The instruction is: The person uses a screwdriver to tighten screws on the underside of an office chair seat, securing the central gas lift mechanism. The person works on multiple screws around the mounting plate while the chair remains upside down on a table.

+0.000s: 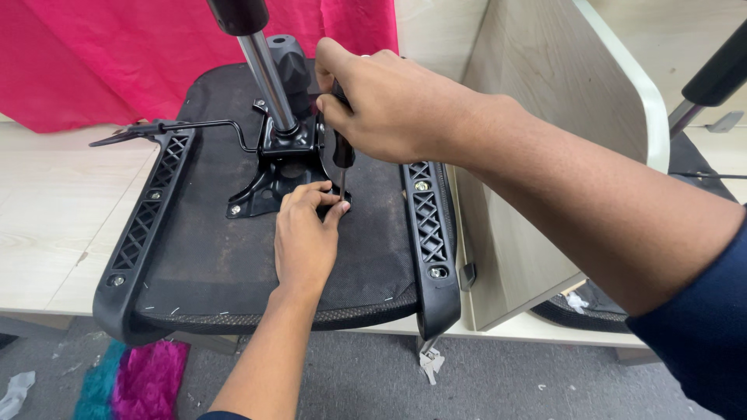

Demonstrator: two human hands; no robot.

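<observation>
Frame centre: our right hand [381, 105] fist-wrapped round screwdriver [342, 159], held upright. Our left hand [305, 233] pinches its tip at black mechanism plate [272, 183] on upturned chair seat [202, 257], mid-frame.

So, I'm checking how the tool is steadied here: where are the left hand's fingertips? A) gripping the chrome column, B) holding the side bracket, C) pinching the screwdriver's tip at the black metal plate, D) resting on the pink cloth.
C: the left hand pinches the screwdriver shaft low down at the edge of the black plate, while the right hand grips the handle.
</observation>
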